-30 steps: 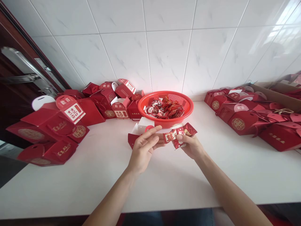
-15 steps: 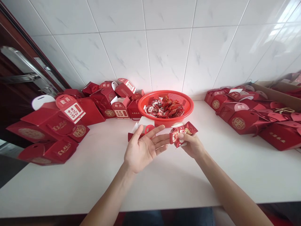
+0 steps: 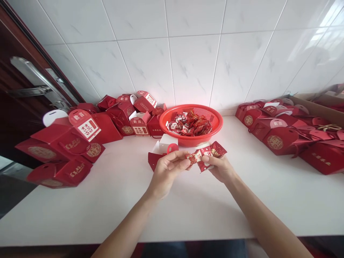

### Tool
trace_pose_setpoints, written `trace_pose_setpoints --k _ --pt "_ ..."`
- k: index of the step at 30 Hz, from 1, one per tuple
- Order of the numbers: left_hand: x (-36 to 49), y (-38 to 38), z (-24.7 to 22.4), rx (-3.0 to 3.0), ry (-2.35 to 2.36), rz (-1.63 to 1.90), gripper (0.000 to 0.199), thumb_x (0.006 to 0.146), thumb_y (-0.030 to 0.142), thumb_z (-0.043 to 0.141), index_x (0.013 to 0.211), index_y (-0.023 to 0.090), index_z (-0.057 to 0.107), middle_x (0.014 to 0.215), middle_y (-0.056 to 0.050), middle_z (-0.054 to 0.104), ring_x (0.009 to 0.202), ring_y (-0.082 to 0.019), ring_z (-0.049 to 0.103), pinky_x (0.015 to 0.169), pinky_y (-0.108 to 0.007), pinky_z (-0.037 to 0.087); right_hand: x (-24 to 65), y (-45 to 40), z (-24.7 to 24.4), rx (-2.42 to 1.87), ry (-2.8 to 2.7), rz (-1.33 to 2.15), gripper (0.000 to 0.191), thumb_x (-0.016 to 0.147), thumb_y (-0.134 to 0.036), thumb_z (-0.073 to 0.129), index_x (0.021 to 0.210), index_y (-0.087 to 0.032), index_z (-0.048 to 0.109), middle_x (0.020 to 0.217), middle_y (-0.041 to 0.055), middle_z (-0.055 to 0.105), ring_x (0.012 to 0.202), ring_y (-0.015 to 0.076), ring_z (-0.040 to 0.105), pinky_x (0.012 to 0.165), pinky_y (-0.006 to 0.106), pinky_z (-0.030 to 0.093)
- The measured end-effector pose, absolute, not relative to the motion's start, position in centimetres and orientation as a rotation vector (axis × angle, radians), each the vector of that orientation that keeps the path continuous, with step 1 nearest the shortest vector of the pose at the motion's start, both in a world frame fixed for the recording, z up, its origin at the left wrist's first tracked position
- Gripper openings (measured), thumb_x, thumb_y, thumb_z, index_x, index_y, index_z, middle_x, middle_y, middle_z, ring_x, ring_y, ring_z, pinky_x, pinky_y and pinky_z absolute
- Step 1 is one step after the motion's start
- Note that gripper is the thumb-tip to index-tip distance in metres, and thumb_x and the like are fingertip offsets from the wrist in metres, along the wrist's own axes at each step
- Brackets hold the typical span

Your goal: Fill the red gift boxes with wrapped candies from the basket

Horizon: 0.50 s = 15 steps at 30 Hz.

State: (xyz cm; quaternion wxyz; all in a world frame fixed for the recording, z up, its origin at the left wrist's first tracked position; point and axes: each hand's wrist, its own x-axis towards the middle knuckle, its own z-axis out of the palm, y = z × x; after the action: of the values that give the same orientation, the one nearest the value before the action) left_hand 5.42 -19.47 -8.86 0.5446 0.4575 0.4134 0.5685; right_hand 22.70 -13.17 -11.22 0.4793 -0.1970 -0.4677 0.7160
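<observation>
My right hand [image 3: 220, 165] is closed round several red-wrapped candies [image 3: 205, 154], its thumb pressed on top of them. From the left, my left hand [image 3: 169, 172] pinches the end of one wrapped candy [image 3: 194, 157] between thumb and fingers. Behind my left hand stands a small red gift box [image 3: 158, 147] with its white inner flap up, partly hidden by that hand. A red plastic basket [image 3: 219, 126] stands just beyond my hands, with a heap of wrapped candies [image 3: 189, 122] in it.
Red gift boxes [image 3: 64, 138] are stacked on the left of the white table [image 3: 199, 211]. More red boxes [image 3: 282, 134] crowd the right side, by a cardboard carton [image 3: 317, 107]. A tiled wall [image 3: 193, 68] runs along the back; a door handle [image 3: 34, 80] is at far left.
My left hand's fingers, spread before, have closed on the end of one candy. My right hand still holds the bunch. The view has shifted slightly.
</observation>
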Motion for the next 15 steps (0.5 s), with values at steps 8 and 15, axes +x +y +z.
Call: trace_pose_setpoints --k 8,15 --pt "0.6 -18.3 -5.2 1.595 1.537 1.782 0.024 0.08 0.035 0.076 0.1 0.021 0.076 0.094 -0.004 0.076 0.088 -0.021 0.07 0.084 -0.03 0.057 22.7 -13.3 -10.7 -0.529 -1.078 1.797 0.03 0.062 -0.03 0.087 0.085 -0.019 0.07 0.077 0.005 0.071 0.064 0.0171 0.062 0.049 0.025 0.047" --pt "-2.4 -16.0 -5.9 1.987 1.875 1.43 0.018 0.078 0.033 0.07 0.091 0.022 0.078 0.083 -0.003 0.076 0.078 -0.021 0.068 0.079 -0.03 0.053 22.6 -13.3 -10.8 -0.567 -1.089 1.791 0.03 0.062 -0.031 0.087 0.084 -0.018 0.071 0.078 0.0052 0.071 0.069 0.0183 0.064 0.052 0.026 0.048"
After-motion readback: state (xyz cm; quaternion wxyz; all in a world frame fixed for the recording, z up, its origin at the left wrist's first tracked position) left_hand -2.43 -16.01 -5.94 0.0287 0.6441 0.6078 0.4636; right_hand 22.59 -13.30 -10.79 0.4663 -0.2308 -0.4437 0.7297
